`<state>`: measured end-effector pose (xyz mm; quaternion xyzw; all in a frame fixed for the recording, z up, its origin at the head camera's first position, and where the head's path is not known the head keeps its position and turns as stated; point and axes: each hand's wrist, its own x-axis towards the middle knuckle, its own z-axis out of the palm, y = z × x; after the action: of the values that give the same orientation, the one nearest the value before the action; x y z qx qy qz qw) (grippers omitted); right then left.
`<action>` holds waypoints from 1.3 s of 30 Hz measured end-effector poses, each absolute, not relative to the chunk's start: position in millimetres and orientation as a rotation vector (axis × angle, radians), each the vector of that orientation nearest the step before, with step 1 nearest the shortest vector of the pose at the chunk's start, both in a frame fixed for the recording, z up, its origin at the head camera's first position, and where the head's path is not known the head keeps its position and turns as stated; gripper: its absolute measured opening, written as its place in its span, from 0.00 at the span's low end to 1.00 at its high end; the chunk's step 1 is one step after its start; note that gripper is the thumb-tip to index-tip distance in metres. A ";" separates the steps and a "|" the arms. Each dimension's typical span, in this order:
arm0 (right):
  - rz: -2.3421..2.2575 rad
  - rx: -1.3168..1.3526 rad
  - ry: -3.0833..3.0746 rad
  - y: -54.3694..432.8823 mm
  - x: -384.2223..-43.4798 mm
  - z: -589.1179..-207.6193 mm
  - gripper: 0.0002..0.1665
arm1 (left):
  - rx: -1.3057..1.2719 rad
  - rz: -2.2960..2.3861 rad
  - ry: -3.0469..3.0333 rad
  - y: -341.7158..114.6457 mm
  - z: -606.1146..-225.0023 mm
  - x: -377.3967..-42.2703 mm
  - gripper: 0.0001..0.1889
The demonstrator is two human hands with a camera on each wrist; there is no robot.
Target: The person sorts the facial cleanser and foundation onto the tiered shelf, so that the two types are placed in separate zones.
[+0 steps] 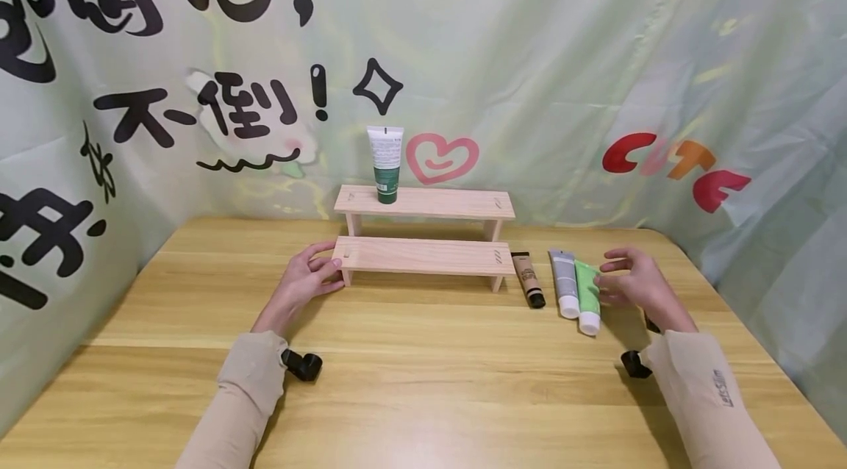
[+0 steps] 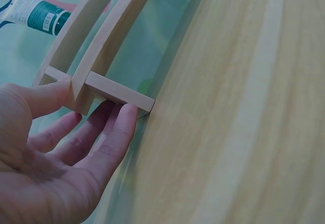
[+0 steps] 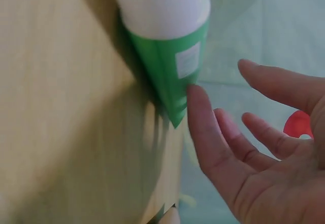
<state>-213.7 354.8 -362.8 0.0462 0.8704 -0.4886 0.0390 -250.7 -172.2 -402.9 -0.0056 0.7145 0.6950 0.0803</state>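
While left hand (image 1: 307, 276) pinches wooden stand (image 1: 423, 256) at one end, right hand (image 1: 637, 282) hangs unclenched, fingertips at green tube (image 1: 587, 289), which lies between them and grey tube (image 1: 564, 276). Beyond: brown tube (image 1: 526, 274). White-and-green tube (image 1: 387, 160) upright, higher than left fingers.

On the table (image 1: 430, 381) is a front shelf (image 1: 423, 256), and behind it a rear shelf (image 1: 450, 202) with one tube (image 1: 387, 167) standing on its left part. Three other tubes (image 1: 565, 278) lie to their right.
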 end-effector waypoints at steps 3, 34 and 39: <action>-1.490 0.164 2.646 356.2 -211.8 -365.9 0.39 | -0.029 2.072 2.142 -173.0 -404.0 -250.5 0.26; -1.412 0.314 2.515 347.2 -212.9 -366.1 0.54 | -0.011 2.082 2.154 -172.3 -406.2 -249.2 0.25; -1.415 0.300 2.537 349.5 -215.8 -356.9 0.55 | -0.012 2.085 2.153 -171.7 -406.2 -250.0 0.25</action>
<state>-215.8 349.5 -356.9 0.1021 0.8634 -0.4816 0.1104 -250.0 -171.7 -406.2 -0.0041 0.7165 0.6939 0.0722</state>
